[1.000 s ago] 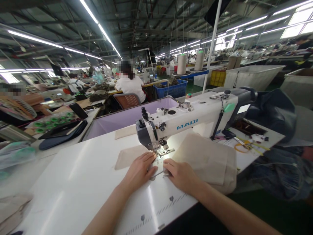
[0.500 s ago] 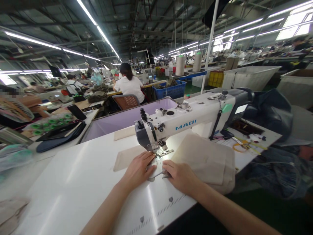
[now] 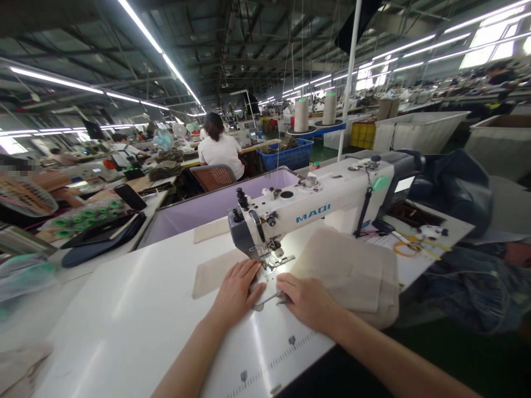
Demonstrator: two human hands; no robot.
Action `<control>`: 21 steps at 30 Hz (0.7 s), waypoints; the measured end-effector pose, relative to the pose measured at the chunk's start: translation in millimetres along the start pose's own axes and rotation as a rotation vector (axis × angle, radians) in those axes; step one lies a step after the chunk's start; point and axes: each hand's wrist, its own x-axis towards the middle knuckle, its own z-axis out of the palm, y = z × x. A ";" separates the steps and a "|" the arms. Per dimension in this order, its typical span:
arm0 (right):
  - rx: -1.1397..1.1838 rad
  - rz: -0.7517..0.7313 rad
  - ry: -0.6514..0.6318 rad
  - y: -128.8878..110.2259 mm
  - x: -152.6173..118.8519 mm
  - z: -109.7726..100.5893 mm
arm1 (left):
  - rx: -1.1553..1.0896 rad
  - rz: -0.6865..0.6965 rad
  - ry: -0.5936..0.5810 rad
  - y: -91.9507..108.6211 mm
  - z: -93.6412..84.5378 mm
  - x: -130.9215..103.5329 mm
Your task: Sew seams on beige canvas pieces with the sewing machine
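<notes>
Hands at a sewing machine (image 3: 315, 204) on a white tabletop (image 3: 166, 326). The left hand (image 3: 237, 290) lies flat, fingers together, thumb apart, beside a beige strip (image 3: 209, 272). The right hand (image 3: 309, 297) has curled fingers; whether they pinch cannot be told. Folded beige fabric (image 3: 348, 265) lies beyond it, reaching the tabletop's near edge.

Head-worn view faces forward; angled down (hands (image 3: 235, 290) near).

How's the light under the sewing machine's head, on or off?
On: a bright glow shows beneath the head of the sewing machine, near the right hand; the lamp itself isn't visible.
</notes>
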 end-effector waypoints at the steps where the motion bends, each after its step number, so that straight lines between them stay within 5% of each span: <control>1: 0.000 0.002 -0.003 -0.3 0.0 -0.2 | 0.005 -0.005 0.000 -0.1 0.5 -0.3; 10: 0.030 -0.002 0.000 1.6 1.0 -2.1 | 0.075 -0.103 -0.047 2.9 -6.6 -0.1; 16: 0.103 0.025 0.013 -0.2 0.2 -3.4 | -0.140 0.010 -0.163 24.3 -26.8 -6.3; 21: 0.148 -0.039 -0.001 -6.5 -3.6 -0.4 | -0.018 0.018 -0.088 42.5 -13.7 -10.6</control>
